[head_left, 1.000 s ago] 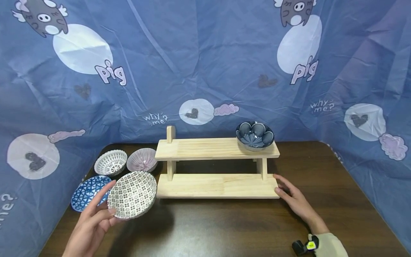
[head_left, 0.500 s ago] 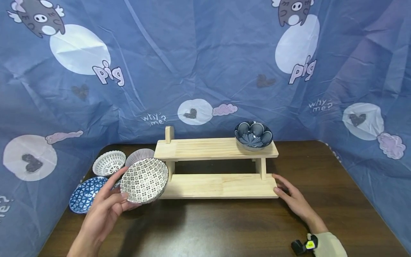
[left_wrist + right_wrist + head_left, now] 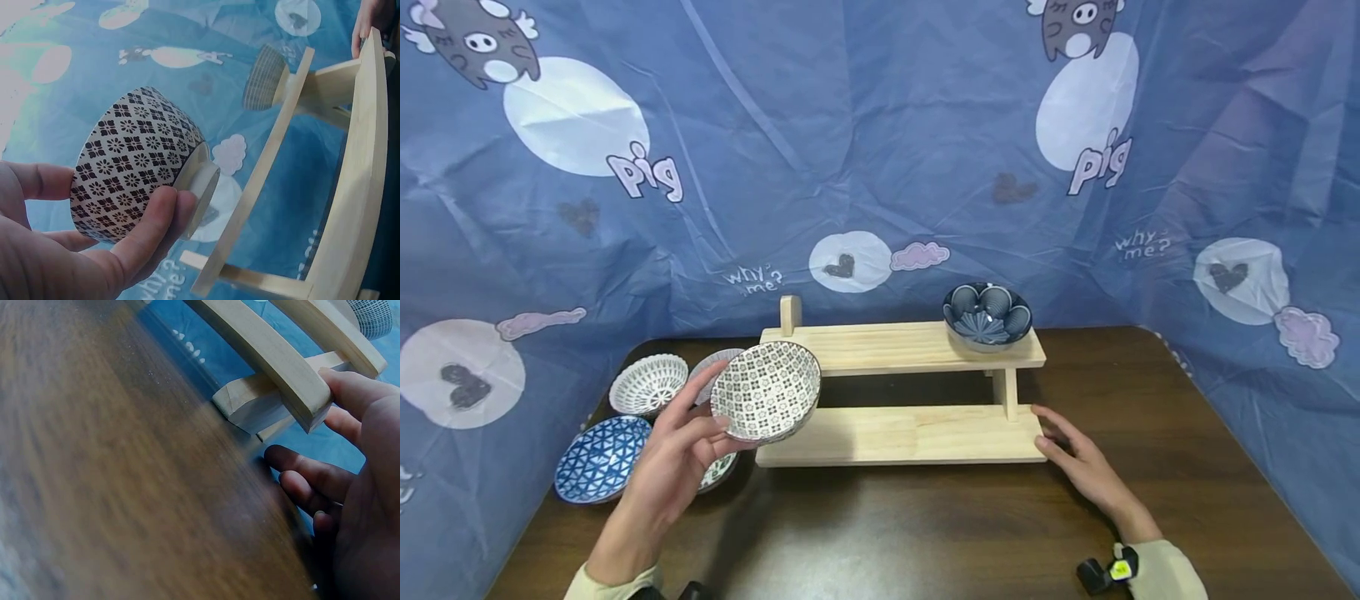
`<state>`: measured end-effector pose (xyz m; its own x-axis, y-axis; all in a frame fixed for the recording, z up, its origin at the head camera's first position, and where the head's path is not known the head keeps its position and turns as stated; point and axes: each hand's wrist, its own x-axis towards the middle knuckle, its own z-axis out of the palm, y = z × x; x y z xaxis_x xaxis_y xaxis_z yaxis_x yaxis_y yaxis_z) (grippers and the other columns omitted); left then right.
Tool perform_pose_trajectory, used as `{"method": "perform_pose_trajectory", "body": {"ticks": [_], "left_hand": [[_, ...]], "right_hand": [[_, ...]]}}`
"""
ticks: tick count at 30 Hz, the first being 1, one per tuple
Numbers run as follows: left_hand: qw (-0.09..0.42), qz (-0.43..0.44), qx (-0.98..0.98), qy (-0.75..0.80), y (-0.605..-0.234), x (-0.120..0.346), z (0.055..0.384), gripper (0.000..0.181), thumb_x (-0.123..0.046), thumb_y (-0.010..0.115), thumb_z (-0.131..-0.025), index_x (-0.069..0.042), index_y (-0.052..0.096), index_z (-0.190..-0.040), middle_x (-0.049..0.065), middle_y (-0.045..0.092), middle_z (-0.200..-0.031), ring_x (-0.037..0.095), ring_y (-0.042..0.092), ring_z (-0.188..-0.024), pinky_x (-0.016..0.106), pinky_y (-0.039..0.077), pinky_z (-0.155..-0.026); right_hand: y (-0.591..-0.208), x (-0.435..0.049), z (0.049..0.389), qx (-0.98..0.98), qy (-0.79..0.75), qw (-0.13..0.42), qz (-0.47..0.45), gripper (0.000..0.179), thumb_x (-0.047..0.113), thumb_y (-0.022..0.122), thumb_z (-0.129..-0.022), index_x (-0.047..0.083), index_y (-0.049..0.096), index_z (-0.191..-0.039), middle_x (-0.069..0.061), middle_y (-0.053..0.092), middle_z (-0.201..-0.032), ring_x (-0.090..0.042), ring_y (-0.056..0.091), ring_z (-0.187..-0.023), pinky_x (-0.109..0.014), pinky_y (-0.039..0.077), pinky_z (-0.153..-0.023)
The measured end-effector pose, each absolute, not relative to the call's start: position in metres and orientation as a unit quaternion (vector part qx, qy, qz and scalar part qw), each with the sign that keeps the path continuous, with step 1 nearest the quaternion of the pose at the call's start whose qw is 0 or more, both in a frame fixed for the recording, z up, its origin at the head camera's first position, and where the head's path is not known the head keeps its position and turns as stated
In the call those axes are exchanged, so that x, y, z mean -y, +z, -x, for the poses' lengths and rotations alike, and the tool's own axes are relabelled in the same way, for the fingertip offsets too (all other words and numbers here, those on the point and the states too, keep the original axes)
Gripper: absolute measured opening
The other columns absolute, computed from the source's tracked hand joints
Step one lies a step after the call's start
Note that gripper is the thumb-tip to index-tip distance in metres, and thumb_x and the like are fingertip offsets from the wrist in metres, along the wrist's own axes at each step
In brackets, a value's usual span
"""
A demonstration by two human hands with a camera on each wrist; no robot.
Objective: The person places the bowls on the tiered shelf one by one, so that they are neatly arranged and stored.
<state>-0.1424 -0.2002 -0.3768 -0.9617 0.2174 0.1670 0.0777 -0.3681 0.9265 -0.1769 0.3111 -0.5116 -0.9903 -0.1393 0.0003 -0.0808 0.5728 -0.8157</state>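
Two hands, apart. Left hand point(image 3: 672, 458) grips patterned bowl point(image 3: 766, 392) rim-to-underside, likely for support, near left end of wooden rack point(image 3: 917, 435); right hand point(image 3: 1086, 471) touches its right end, probably steadying.

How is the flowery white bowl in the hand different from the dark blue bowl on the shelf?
The white bowl is pale inside, while the blue bowl is dark inside.

The white bowl has lots of tiny dark flowers, but the blue bowl has big petal shapes around a starburst.

The white bowl is held up by the left hand; the blue bowl sits on the top shelf.

Both are round, patterned bowls.
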Motion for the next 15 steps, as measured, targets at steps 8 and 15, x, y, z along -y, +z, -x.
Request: {"method": "perform_pose_trajectory", "body": {"ticks": [8,15], "left_hand": [[0.053,-0.086,-0.593,0.799,-0.365,0.182,0.157,0.063,0.011,0.035,-0.095,-0.016,0.032,-0.151,0.013,0.05,-0.126,0.018,0.073,-0.094,0.036,0.065,-0.079],[0.064,-0.065,-0.594,0.799,-0.354,0.167,0.169,0.063,0.01,0.035,-0.095,-0.015,0.028,-0.153,0.015,0.047,-0.126,0.016,0.073,-0.091,0.034,0.065,-0.079]], "right_hand": [[-0.511,-0.31,0.177,-0.884,-0.462,0.034,0.064,0.053,0.029,0.051,-0.105,0.011,0.038,-0.153,-0.02,0.043,-0.155,-0.033,0.053,-0.129,-0.031,0.05,-0.096],[-0.511,-0.312,0.176,-0.878,-0.472,0.035,0.064,0.053,0.029,0.052,-0.105,0.012,0.039,-0.153,-0.018,0.044,-0.155,0.015,0.045,-0.113,-0.016,0.049,-0.091]]}}
